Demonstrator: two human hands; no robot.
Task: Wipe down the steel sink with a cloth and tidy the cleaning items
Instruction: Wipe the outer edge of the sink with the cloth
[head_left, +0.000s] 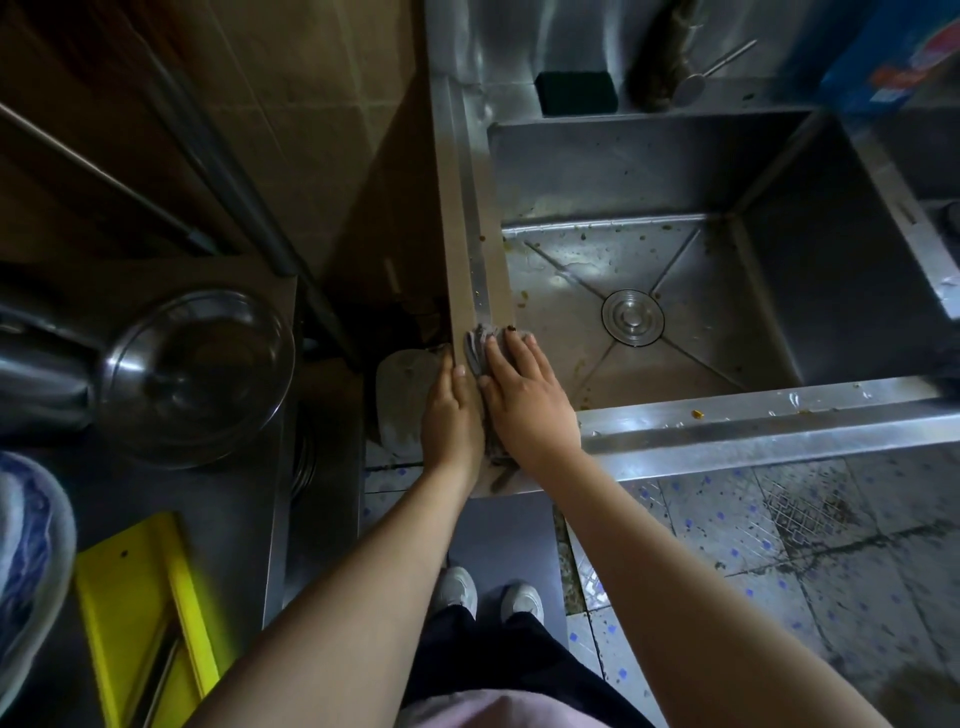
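Wiping step: at the sink (480, 249) rim's near-left corner the right hand (524, 395) presses the grey cloth (480, 345) flat, grip open, left hand (451, 415) open alongside; next likely needs sweeping the crumb-speckled basin (571, 260)

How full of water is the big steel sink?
Empty: the sink's bare floor and round drain cover show plainly, with only scattered brown specks on it.

Both arms are reaching forward and converging toward the wrists. The right hand (530, 405) is lying palm down, fingers straight and slightly spread. The left hand (451, 415) is lying just beside it, fingers pointing forward.
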